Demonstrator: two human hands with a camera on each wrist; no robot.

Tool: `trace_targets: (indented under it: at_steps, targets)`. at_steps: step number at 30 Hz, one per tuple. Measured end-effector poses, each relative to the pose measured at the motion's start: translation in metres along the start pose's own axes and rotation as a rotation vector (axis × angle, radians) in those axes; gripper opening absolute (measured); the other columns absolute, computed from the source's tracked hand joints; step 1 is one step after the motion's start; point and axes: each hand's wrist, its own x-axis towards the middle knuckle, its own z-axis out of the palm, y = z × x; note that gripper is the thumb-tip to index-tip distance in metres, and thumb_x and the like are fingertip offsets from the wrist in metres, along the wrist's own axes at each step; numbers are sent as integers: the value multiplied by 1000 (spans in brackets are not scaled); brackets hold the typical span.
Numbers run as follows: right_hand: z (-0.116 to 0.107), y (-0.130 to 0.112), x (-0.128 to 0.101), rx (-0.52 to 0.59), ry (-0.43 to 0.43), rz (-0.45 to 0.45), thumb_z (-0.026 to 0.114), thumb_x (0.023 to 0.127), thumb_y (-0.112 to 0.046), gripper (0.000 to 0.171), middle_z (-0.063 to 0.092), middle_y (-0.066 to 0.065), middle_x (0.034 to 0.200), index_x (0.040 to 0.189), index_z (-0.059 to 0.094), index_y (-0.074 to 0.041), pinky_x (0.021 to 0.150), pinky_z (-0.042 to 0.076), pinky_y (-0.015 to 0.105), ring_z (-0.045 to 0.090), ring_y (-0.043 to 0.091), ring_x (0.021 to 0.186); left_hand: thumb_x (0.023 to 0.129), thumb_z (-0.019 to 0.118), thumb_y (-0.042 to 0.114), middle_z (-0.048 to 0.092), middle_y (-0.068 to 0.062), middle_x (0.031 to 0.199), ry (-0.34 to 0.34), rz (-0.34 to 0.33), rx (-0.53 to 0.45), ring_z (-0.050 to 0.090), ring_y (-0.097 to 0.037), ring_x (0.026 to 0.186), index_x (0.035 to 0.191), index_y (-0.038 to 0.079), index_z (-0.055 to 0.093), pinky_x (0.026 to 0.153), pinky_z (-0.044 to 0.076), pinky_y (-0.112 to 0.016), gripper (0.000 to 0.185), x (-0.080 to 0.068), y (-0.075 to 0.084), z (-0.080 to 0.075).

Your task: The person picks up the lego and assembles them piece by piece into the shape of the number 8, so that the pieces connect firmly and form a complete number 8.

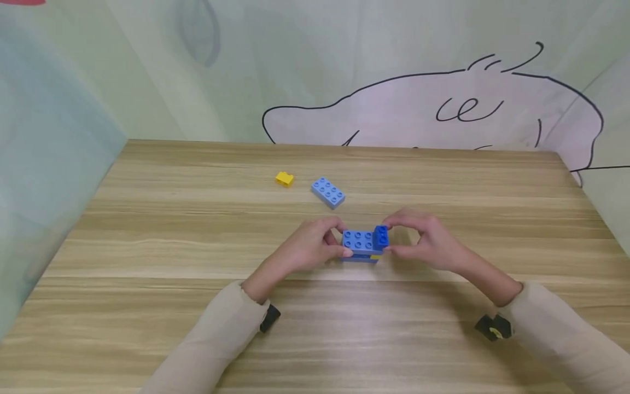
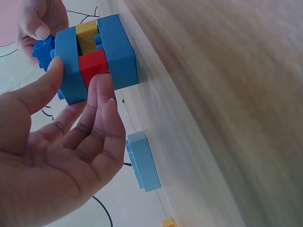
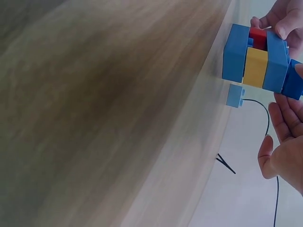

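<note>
While my left hand steadies the block stack on the table, fingers curled against its left end, my right hand pinches the dark blue brick atop the stack's right end (seating it, I judge). Next, press straight down. The light blue brick lies beyond the stack.

obstacles: light blue brick and yellow brick beyond the block stack; wide bare table left, right and near; wall behind.
</note>
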Motion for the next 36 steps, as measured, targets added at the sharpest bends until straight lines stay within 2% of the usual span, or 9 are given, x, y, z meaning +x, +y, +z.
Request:
trace_targets:
  at_steps: [8, 18, 24, 30, 33, 36]
  targets:
    - [0, -1, 1, -70, 13, -62, 74, 69, 0, 33, 66, 8, 99, 101, 65, 0, 80, 49, 40, 60, 23, 94, 82, 69, 23, 58, -1, 77, 1, 2, 5, 52, -15, 67, 109, 9, 58, 58, 43, -23, 33, 0, 0, 0]
    - [-2, -3, 3, -121, 1, -67, 75, 69, -5, 32, 66, 7, 99, 100, 66, 0, 79, 48, 43, 59, 23, 94, 82, 69, 23, 58, 0, 76, 2, -2, 10, 52, -15, 67, 111, 9, 58, 58, 42, -23, 34, 0, 0, 0]
    - [-1, -3, 2, -91, 5, -12, 76, 68, -2, 33, 65, 7, 100, 100, 65, -1, 82, 47, 45, 59, 24, 95, 82, 69, 23, 58, -1, 77, -4, -1, 12, 52, -15, 67, 111, 9, 58, 58, 43, -24, 34, 1, 0, 0]
    - [0, -6, 0, -23, -24, 77, 75, 73, -5, 34, 64, 6, 102, 104, 62, -2, 84, 44, 49, 56, 24, 96, 82, 69, 23, 58, -1, 77, -8, -5, 2, 53, -15, 68, 110, 9, 58, 58, 43, -24, 33, 2, -1, 0]
    - [0, -6, 1, 0, -30, 81, 75, 75, -8, 33, 63, 3, 102, 105, 62, -5, 83, 44, 49, 55, 21, 94, 81, 69, 23, 58, -1, 77, -7, -6, 4, 53, -15, 67, 110, 9, 58, 58, 43, -24, 34, 2, -1, 0]
    - [0, -5, 2, 10, -28, 48, 75, 75, -8, 32, 64, 2, 101, 104, 62, -5, 84, 44, 48, 55, 18, 94, 81, 69, 23, 58, -1, 77, -6, -6, 4, 53, -15, 67, 111, 8, 58, 58, 43, -23, 35, 2, -1, 0]
